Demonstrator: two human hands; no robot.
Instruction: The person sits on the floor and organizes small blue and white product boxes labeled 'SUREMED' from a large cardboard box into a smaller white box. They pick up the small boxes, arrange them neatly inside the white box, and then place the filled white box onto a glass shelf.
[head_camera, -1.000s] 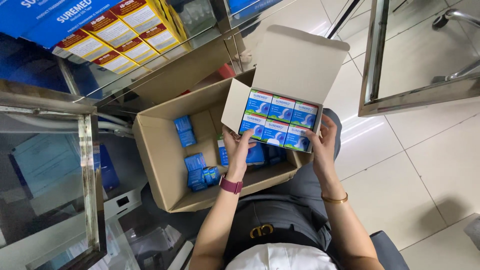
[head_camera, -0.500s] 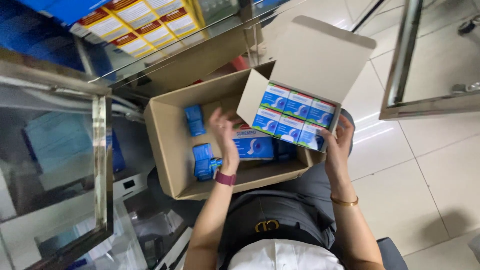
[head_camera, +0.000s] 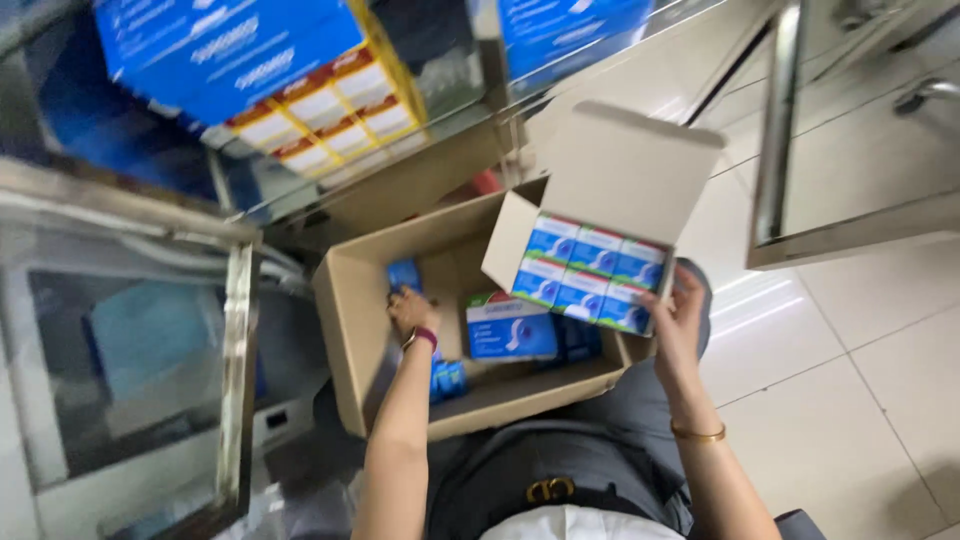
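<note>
Landmark: a brown cardboard carton (head_camera: 345, 330) is seen open on the person's lap.
Left hand (head_camera: 410, 310): lowered inside the carton at its far left; its grip is curled on a small blue box (head_camera: 402, 273).
Right hand (head_camera: 677, 318): closed on the lower right corner of a white open tray box (head_camera: 620, 180), held above the carton's right rim.
Tray contents: six small blue-and-white boxes (head_camera: 590, 272) are packed in two rows.
Inside the carton: a larger blue box (head_camera: 510, 325) lies centre, small blue boxes (head_camera: 447, 378) near the front wall.
Around: a glass cabinet (head_camera: 130, 350) stands left of the carton, stacked cartons (head_camera: 300, 90) behind it.

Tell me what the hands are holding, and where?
The right hand holds the open white box by its near right corner. The left hand reaches into the carton; its grip is unclear.
</note>
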